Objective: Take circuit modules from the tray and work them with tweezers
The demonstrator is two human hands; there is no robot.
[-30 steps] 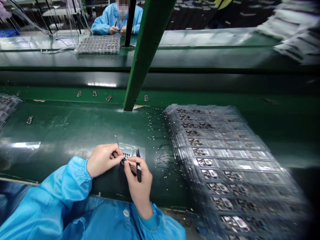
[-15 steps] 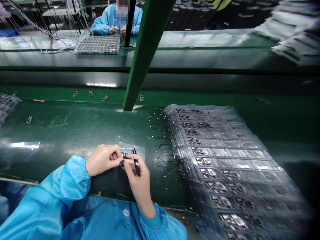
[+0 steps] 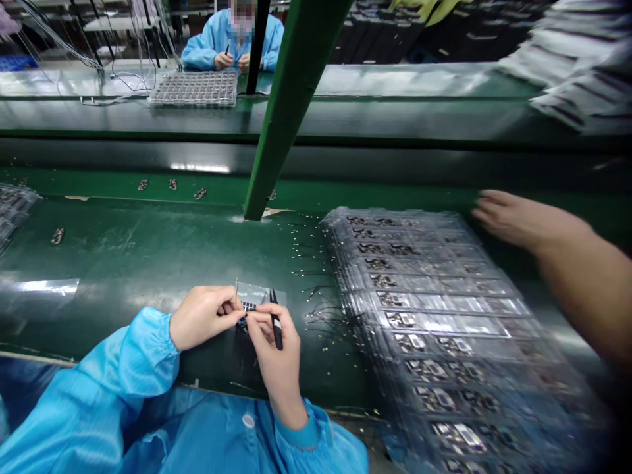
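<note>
- Pressing thumb and forefinger together, the left hand (image 3: 201, 318) appears clamped on a small dark part (image 3: 242, 325); the right hand (image 3: 279, 367) grips black tweezers (image 3: 278, 330), its thumb and forefinger meeting at the same part.
- The part sits between both sets of fingertips, above the counter (image 3: 148, 257) and just beside a clear sheet (image 3: 254, 291) with dark squares; its exact hold is too covered to tell.
- It could slip if either pinch loosens, since the fingers have little surface to grip.
- The thin lead (image 3: 236, 291) rising by the left fingers could bend or pull loose if a fingertip drags it.
- The tweezers' tips point away, so a careless wrist turn could snag the sheet.
- The loose leads (image 3: 318, 309) beside the stacked trays (image 3: 444, 322) could catch on a sleeve sweeping right.
- Compared with the earlier frames, a co-worker's hand (image 3: 511, 217) now reaches in beyond the trays; a knock could shift them.
- The loose boards (image 3: 172, 184) on the far green strip lie farther left, while the trays stay put.
</note>
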